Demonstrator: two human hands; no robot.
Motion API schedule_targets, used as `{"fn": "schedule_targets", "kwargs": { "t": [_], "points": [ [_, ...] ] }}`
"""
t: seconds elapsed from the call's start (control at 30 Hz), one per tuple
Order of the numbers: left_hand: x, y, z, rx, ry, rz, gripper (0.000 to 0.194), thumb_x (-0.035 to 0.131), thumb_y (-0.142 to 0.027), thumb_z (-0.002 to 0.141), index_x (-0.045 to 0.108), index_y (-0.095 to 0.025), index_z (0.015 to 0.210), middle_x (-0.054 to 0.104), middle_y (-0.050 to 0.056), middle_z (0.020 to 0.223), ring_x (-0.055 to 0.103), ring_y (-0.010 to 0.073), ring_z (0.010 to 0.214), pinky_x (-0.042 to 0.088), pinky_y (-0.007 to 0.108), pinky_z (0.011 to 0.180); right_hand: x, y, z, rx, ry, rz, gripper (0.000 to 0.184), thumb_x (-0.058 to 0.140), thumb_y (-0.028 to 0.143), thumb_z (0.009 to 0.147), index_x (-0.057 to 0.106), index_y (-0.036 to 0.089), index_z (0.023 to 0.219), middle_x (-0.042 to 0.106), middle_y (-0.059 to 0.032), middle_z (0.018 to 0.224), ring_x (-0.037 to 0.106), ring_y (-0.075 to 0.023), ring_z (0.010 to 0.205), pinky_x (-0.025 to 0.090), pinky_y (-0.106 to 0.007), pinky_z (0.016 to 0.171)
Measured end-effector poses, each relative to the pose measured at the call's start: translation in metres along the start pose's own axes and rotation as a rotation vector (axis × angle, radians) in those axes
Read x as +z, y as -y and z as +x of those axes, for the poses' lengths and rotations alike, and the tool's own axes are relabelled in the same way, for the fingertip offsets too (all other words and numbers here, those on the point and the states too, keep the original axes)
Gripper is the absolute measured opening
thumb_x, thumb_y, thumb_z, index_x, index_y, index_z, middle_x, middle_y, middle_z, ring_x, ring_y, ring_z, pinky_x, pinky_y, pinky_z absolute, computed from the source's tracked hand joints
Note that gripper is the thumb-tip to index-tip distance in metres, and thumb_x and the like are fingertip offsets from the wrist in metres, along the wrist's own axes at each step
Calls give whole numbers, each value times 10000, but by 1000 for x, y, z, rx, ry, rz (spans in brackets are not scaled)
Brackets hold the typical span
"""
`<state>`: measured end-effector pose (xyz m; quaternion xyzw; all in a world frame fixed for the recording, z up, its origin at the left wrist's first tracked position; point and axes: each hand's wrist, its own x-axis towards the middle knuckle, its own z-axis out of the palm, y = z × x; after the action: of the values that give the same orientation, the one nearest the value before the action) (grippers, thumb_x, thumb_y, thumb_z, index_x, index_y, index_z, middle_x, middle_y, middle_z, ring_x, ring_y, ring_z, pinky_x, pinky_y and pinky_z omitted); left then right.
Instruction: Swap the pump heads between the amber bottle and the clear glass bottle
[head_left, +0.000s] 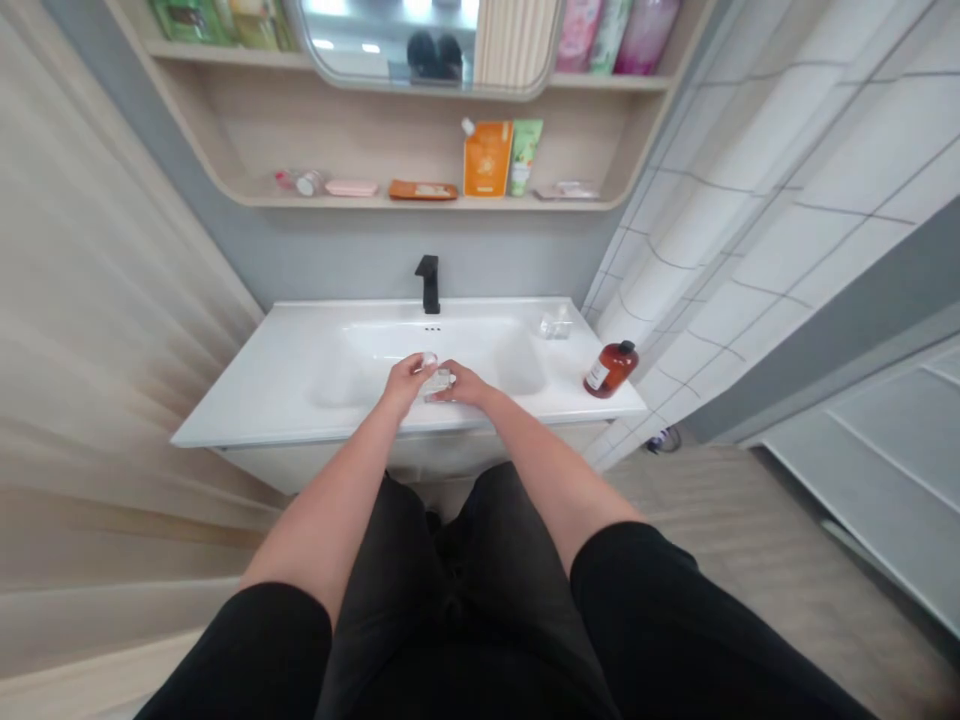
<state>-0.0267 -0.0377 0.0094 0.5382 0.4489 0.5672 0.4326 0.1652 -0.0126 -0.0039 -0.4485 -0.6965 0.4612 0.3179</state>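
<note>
Over the front of the white washbasin (300,395), my hands meet around a small clear glass bottle (439,383). My right hand (463,384) grips the bottle from the right, and its fingers partly hide it. My left hand (405,383) is just to the left, with a small white cap (429,359) pinched at its fingertips. The cap is tiny in the picture, so its exact kind is hard to tell.
A black faucet (428,283) rises behind the basin. An amber pump-less bottle (611,369) lies tilted at the right of the counter, near a small clear item (556,324). A wooden shelf (435,201) above holds toiletries, including an orange pouch (487,157). Tiled wall stands to the right.
</note>
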Motion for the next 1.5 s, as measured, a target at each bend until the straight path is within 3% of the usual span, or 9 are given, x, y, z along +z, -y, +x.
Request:
{"fn": "schedule_targets", "kwargs": {
  "t": [0.17,0.33,0.47,0.57,0.7,0.9,1.03,1.23,1.5],
  "points": [
    [-1,4,3,49,-140,19,594,830,-670,814,821,-201,1179,846,134,1212,776,333,1192,587,459,1076,-1,-5,2,-34,-13,-91,734,1042,417,596,677,248,1210,768,8,1082,719,-242,1023,568,-383,970],
    [1,4,0,77,-96,90,488,815,-626,857,817,-223,1132,861,115,1179,793,345,1178,609,480,1075,-1,-3,0,-41,-16,-145,720,1041,411,627,681,246,1229,781,-4,1088,730,-255,1030,563,-404,1000],
    [1,-3,-3,82,-128,102,467,787,-605,879,793,-220,1143,852,118,1228,783,339,1205,606,474,1080,-1,-2,-2,-49,-35,-177,701,1041,391,639,684,245,1225,786,-12,1106,734,-258,1041,565,-400,996],
    [-7,-18,-2,117,-77,192,396,768,-552,903,759,-228,1130,846,119,1192,792,321,1168,611,453,1035,-1,-1,-3,-42,-38,-171,706,1042,369,637,682,246,1232,791,-13,1118,737,-260,1057,565,-403,1003],
    [-24,-53,5,217,32,556,290,774,-499,927,759,-258,1088,847,70,1100,785,289,1079,584,415,1008,-1,0,-3,-23,-38,-152,726,1042,368,633,684,246,1253,785,-14,1123,736,-264,1063,564,-406,1012],
    [-34,-88,15,202,75,795,275,736,-493,980,762,-275,1145,840,61,999,771,284,924,543,377,866,-2,0,-4,-19,-36,-138,718,1033,384,646,669,241,1247,767,-4,1097,725,-256,1039,557,-395,999],
    [-34,-85,19,180,105,773,281,752,-513,961,761,-279,1116,847,59,995,765,286,920,535,370,852,-2,-2,-5,-33,-38,-113,723,1032,395,640,657,245,1239,762,6,1092,723,-249,1038,555,-385,991],
    [-35,-71,21,194,29,543,310,860,-558,865,760,-275,943,807,47,864,744,288,874,569,378,876,-2,-2,-5,-34,-48,-97,712,1039,405,631,668,260,1221,768,17,1064,726,-249,1023,563,-385,977],
    [-32,-58,19,128,41,463,263,851,-480,874,755,-252,965,826,73,962,769,286,973,573,398,960,-1,-5,-2,-41,-56,-99,725,1044,405,615,685,259,1227,767,17,1056,723,-242,1010,564,-391,986]
  ]
}}
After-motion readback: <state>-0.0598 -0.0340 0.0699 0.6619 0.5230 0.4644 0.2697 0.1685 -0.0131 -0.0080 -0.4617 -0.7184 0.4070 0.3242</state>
